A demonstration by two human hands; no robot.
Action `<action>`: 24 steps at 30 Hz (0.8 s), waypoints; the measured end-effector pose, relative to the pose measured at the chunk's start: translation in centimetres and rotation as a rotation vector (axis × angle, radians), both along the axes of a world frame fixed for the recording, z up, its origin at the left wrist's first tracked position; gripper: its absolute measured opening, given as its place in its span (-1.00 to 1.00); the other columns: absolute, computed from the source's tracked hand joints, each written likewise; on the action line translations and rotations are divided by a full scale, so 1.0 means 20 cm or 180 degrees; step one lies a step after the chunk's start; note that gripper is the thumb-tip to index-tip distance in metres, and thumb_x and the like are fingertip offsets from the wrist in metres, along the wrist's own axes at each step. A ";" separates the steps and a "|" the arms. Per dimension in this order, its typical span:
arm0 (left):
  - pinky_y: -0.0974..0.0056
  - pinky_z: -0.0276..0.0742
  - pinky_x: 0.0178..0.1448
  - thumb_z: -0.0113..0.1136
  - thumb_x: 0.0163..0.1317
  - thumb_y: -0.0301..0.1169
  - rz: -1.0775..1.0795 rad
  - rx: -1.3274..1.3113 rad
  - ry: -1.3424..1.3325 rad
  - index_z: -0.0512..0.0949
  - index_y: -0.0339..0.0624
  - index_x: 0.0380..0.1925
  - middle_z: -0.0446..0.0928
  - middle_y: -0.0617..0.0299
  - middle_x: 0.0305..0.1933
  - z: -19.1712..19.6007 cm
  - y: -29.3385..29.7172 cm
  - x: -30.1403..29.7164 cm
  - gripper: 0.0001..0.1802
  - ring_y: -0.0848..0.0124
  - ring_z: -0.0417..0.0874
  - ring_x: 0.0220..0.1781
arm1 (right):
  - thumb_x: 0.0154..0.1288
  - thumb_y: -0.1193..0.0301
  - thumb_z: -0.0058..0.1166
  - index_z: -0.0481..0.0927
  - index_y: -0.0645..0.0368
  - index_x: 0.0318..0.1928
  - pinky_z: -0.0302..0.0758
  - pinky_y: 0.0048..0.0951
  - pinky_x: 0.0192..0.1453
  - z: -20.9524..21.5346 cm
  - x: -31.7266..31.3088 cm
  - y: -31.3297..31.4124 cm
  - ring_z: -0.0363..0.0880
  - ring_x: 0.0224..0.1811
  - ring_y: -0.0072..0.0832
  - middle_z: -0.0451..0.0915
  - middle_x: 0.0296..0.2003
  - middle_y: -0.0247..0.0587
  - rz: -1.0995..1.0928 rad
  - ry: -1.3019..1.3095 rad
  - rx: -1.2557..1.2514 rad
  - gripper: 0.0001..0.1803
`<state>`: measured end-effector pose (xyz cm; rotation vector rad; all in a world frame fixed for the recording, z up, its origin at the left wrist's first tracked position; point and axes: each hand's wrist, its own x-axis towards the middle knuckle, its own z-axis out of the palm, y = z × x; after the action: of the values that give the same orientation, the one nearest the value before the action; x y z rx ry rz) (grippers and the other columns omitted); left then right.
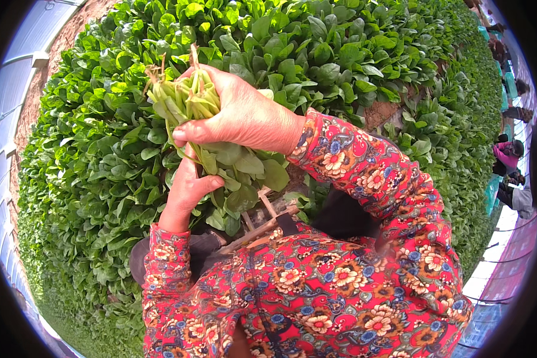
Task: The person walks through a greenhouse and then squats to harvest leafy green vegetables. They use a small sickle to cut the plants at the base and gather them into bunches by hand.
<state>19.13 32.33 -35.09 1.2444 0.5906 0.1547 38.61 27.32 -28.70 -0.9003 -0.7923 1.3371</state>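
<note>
My right hand is wrapped round the stem end of a bunch of spinach. The pale green stems and brown roots stick up past its thumb and fingers. Leaves of the bunch hang below, toward my lap. Just under it, my left hand is closed against the leafy part, thumb showing at the side; its other fingers are partly hidden behind the leaves.
Dense green spinach plants grow all round me. A small wooden frame lies between my legs. Bare soil shows at the right. Several people are at the far right edge, and clear sheeting stands at the left.
</note>
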 end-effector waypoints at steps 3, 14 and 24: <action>0.10 0.07 0.47 0.42 -0.19 0.28 0.0138 0.0399 -0.0157 -0.09 -0.20 0.45 0.20 0.00 0.39 0.04 -0.02 0.05 0.36 0.17 0.21 0.44 | 0.13 0.47 0.33 0.40 0.25 0.01 0.55 -0.53 -0.06 0.13 0.21 -0.09 0.59 -0.21 -0.63 0.60 -0.22 -0.32 -0.0357 -0.0033 0.0194 -0.53; 0.10 0.32 0.36 0.17 0.08 0.31 -0.0168 0.0496 0.0293 0.14 -0.33 0.34 0.39 -0.07 0.24 -0.12 0.02 -0.07 0.07 0.16 0.45 0.27 | 0.22 0.42 0.20 0.42 0.18 -0.09 0.59 -0.46 -0.23 0.19 0.97 -1.07 0.64 -0.34 -0.50 0.59 -0.39 -0.29 -0.3607 -0.3800 -0.0151 -0.70; 0.12 0.38 0.31 0.17 0.20 0.14 -0.0386 0.0239 0.0455 0.23 -0.37 0.28 0.46 -0.07 0.15 -0.24 -0.03 -0.16 -0.11 0.14 0.53 0.18 | 0.10 0.48 0.03 0.38 0.02 -0.09 0.46 -0.31 -0.14 -0.80 1.22 -1.54 0.62 -0.28 -0.31 0.54 -0.41 -0.27 0.0078 -0.7001 -0.2548 -0.68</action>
<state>15.93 31.80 -39.91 1.3683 0.6351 -0.0138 63.05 -3.44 -44.68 -3.0368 -1.7661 0.0088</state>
